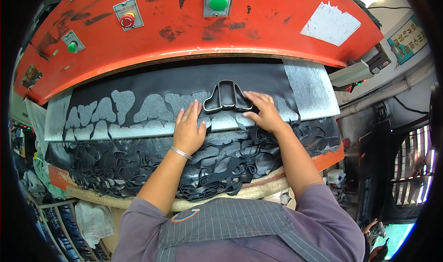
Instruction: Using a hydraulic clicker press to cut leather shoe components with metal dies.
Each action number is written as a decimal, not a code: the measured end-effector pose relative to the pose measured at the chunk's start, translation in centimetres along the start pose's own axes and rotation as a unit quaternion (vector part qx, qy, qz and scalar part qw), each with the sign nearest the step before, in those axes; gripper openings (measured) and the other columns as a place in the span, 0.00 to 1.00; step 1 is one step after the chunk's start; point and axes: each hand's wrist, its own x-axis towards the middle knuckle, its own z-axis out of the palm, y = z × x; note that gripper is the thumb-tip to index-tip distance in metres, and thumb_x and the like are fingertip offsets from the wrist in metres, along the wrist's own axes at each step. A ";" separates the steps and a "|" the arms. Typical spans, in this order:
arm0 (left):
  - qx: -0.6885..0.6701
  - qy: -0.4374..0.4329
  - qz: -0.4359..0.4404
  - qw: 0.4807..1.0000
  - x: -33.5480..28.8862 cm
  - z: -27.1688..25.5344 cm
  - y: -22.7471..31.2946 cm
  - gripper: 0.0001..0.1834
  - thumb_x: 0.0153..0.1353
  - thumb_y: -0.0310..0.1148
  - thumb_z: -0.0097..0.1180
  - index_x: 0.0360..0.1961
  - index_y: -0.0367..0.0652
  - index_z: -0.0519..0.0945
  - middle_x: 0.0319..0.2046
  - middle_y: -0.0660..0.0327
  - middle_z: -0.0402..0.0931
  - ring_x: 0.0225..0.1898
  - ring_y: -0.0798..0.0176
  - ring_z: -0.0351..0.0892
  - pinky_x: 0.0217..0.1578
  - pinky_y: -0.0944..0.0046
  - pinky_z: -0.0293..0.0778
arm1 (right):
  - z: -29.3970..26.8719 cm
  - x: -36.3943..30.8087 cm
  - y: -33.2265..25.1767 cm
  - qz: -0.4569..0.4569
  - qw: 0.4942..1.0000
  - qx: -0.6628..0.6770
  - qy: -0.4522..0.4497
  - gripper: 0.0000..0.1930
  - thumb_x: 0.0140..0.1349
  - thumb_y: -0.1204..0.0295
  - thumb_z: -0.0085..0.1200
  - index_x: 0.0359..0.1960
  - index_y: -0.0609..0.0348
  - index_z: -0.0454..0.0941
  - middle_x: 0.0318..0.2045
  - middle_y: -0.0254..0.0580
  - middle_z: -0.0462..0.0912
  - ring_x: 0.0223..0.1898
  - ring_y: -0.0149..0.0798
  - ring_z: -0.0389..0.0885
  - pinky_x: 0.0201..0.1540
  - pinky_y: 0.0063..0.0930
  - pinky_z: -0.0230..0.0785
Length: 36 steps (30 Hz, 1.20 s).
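Note:
A metal cutting die [227, 96], a flared outline with two inner bars, stands on a black sheet of leather-like material [180, 75]. My right hand [265, 113] is at the die's right side, fingertips against or very near its rim, thumb spread apart below. To the left of the die, my left hand [188, 129] lies with its fingers stretched out over the sheet's cut front edge, holding nothing. Its fingertips are close to the die's left corner. Along that front edge, several cut-out shapes expose the pale grey cutting board [314, 89] underneath.
An orange press beam [184, 36] spans the far side, bearing a large green button [218, 3], a red knob [127, 20] and a small green button [72, 47]. Tangled black offcuts [124, 165] fill the near ledge. A clear plastic bag [94, 222] hangs at the lower left.

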 end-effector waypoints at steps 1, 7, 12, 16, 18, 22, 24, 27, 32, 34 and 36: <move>0.000 -0.002 0.002 1.000 0.1 0.1 0.1 0.38 0.56 0.31 0.52 0.67 0.30 0.54 0.59 0.51 0.71 0.65 0.50 0.63 0.67 0.49 0.50 | 0.1 -0.1 0.4 -0.014 1.000 -0.007 -0.012 0.29 0.55 0.61 0.62 0.59 0.53 0.72 0.54 0.48 0.77 0.56 0.50 0.71 0.61 0.41 0.57; -0.021 0.028 0.000 0.999 -0.6 -0.4 -0.3 0.37 0.54 0.30 0.53 0.64 0.26 0.57 0.53 0.48 0.76 0.59 0.49 0.71 0.65 0.52 0.56 | 0.9 -0.1 0.2 -0.066 0.996 -0.036 -0.052 0.31 0.54 0.63 0.63 0.61 0.54 0.70 0.54 0.50 0.76 0.55 0.53 0.70 0.61 0.42 0.57; -0.028 0.058 0.030 0.997 -0.6 -0.1 -0.8 0.38 0.52 0.30 0.54 0.64 0.25 0.58 0.49 0.47 0.78 0.55 0.48 0.75 0.63 0.51 0.61 | 1.3 -0.2 0.0 -0.063 0.996 -0.052 -0.036 0.31 0.54 0.63 0.62 0.61 0.55 0.70 0.54 0.51 0.76 0.54 0.53 0.71 0.61 0.41 0.58; -0.008 0.056 0.041 0.998 -0.9 0.1 -1.2 0.38 0.53 0.31 0.56 0.64 0.26 0.59 0.54 0.41 0.73 0.58 0.46 0.71 0.64 0.51 0.60 | 1.6 -0.1 -0.2 -0.053 0.995 -0.077 -0.033 0.32 0.54 0.61 0.62 0.61 0.53 0.69 0.55 0.49 0.76 0.55 0.52 0.72 0.62 0.41 0.57; -0.028 0.029 0.025 0.999 -1.0 -0.8 -1.4 0.38 0.53 0.32 0.56 0.64 0.27 0.59 0.56 0.39 0.70 0.61 0.45 0.68 0.64 0.51 0.59 | 1.9 -0.1 -0.1 -0.050 0.992 -0.097 -0.056 0.36 0.53 0.60 0.63 0.64 0.51 0.66 0.57 0.49 0.74 0.58 0.53 0.70 0.62 0.42 0.57; -0.158 0.102 -0.069 0.980 0.3 -6.2 -4.7 0.30 0.56 0.31 0.58 0.61 0.34 0.68 0.59 0.44 0.69 0.62 0.48 0.68 0.63 0.55 0.61 | 0.5 -1.0 -2.5 0.027 0.997 -0.071 0.021 0.42 0.51 0.57 0.65 0.67 0.52 0.59 0.61 0.50 0.69 0.61 0.52 0.66 0.62 0.46 0.56; -0.111 0.251 -0.093 0.957 1.1 -12.1 -8.6 0.20 0.62 0.33 0.55 0.54 0.38 0.76 0.47 0.52 0.80 0.49 0.58 0.78 0.52 0.61 0.70 | -0.5 0.4 -5.8 -0.001 0.996 -0.009 0.089 0.38 0.52 0.61 0.66 0.65 0.55 0.63 0.53 0.51 0.75 0.54 0.50 0.73 0.57 0.41 0.63; -0.115 0.448 -0.080 0.883 2.4 -21.7 -12.1 0.13 0.70 0.35 0.47 0.42 0.35 0.78 0.40 0.55 0.80 0.44 0.64 0.78 0.48 0.64 0.72 | -3.6 4.7 -11.9 -0.076 0.980 0.006 0.183 0.32 0.54 0.67 0.65 0.61 0.58 0.67 0.40 0.47 0.76 0.40 0.44 0.77 0.45 0.33 0.71; 0.098 0.437 -0.025 0.894 1.0 -29.9 -12.9 0.16 0.72 0.36 0.43 0.31 0.36 0.74 0.27 0.59 0.72 0.32 0.67 0.71 0.38 0.64 0.69 | -4.2 9.0 -14.3 -0.027 0.960 0.081 0.267 0.20 0.55 0.70 0.65 0.47 0.61 0.70 0.27 0.40 0.76 0.26 0.35 0.75 0.30 0.26 0.71; 0.001 0.368 -0.073 0.927 -0.8 -30.2 -10.8 0.16 0.71 0.35 0.42 0.28 0.37 0.72 0.25 0.60 0.68 0.29 0.67 0.67 0.35 0.65 0.66 | -4.0 6.8 -15.0 -0.022 0.954 0.125 0.271 0.19 0.56 0.70 0.65 0.45 0.61 0.70 0.25 0.38 0.76 0.24 0.33 0.74 0.29 0.26 0.70; 0.001 0.341 -0.027 0.940 -3.8 -27.8 -9.3 0.14 0.70 0.32 0.43 0.27 0.37 0.70 0.25 0.61 0.67 0.29 0.67 0.66 0.36 0.66 0.66 | -2.9 3.5 -15.3 -0.021 0.958 0.167 0.233 0.19 0.57 0.68 0.64 0.44 0.60 0.69 0.25 0.37 0.76 0.23 0.28 0.72 0.28 0.25 0.69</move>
